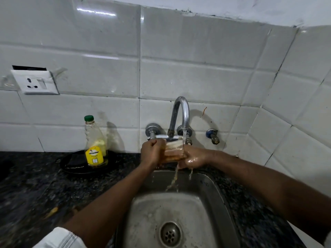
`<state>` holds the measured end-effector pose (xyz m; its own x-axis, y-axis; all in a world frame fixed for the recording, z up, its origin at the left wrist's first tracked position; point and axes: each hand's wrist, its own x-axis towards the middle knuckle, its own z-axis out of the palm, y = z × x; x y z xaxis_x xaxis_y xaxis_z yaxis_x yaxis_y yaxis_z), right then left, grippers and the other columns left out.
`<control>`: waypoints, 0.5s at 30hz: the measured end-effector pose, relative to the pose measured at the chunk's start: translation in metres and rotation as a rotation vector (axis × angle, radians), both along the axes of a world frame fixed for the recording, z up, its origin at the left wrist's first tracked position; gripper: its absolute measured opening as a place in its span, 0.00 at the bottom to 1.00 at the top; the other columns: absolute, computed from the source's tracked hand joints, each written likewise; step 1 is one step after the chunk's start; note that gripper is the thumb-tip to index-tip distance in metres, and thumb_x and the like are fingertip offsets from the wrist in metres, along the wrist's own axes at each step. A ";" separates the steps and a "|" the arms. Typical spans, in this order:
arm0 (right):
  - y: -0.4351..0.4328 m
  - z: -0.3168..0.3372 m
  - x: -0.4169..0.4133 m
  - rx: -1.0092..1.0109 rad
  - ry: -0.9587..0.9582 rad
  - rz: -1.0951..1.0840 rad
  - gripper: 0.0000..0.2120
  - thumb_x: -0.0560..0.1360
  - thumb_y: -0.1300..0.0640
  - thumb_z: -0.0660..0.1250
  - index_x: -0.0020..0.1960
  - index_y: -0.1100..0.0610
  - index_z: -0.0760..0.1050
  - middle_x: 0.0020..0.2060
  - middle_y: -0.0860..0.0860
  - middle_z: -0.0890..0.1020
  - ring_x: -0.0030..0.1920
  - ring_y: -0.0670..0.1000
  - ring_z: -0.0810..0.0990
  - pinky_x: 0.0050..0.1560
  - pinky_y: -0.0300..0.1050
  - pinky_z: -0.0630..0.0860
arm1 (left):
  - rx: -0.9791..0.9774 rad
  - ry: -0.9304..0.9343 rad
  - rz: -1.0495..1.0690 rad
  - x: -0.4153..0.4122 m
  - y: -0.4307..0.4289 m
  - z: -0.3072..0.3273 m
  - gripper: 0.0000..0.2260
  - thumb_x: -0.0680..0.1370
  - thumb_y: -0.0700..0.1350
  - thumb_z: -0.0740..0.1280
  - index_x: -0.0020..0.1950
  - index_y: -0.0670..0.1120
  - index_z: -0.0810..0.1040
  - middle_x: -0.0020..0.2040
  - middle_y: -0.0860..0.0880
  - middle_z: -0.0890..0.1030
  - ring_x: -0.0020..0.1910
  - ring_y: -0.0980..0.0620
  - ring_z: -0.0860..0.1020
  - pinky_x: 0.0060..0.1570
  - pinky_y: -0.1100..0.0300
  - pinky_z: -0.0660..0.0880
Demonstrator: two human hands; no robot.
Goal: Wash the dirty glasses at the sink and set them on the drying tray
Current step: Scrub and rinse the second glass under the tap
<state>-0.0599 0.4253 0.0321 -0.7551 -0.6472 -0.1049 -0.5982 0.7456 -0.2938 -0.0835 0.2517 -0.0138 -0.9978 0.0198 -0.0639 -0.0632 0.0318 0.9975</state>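
The left hand (152, 153) curls round the glass (174, 152) and the right hand (194, 158) clasps its other end, under the tap (180, 113) at twelve o'clock of the sink (146, 212). Rotating it steadily should flush out the brown residue.

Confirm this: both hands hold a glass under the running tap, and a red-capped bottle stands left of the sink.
Wrong on the cap: the head view shows it green, not red. The left hand and right hand do hold the glass under the running tap, with the bottle left of the sink.
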 end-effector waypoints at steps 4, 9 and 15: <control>0.001 -0.007 0.001 0.207 0.084 -0.030 0.14 0.75 0.60 0.64 0.60 0.57 0.77 0.55 0.55 0.81 0.55 0.53 0.78 0.60 0.48 0.76 | -0.018 -0.490 -0.269 0.001 -0.010 0.012 0.16 0.80 0.54 0.57 0.54 0.42 0.74 0.42 0.40 0.81 0.31 0.47 0.77 0.24 0.64 0.68; 0.000 0.000 0.001 0.025 0.000 0.005 0.18 0.75 0.64 0.65 0.65 0.55 0.75 0.58 0.55 0.80 0.58 0.51 0.78 0.62 0.49 0.76 | 0.102 -0.091 0.008 -0.001 0.001 -0.002 0.14 0.81 0.52 0.63 0.54 0.42 0.80 0.51 0.39 0.84 0.44 0.42 0.83 0.35 0.53 0.80; 0.003 -0.003 -0.004 -0.074 -0.111 -0.132 0.18 0.72 0.68 0.65 0.59 0.54 0.77 0.56 0.52 0.81 0.57 0.45 0.79 0.60 0.41 0.76 | 0.133 -0.303 0.237 -0.013 0.013 -0.008 0.27 0.77 0.67 0.63 0.47 0.43 0.80 0.44 0.43 0.84 0.41 0.43 0.84 0.38 0.52 0.82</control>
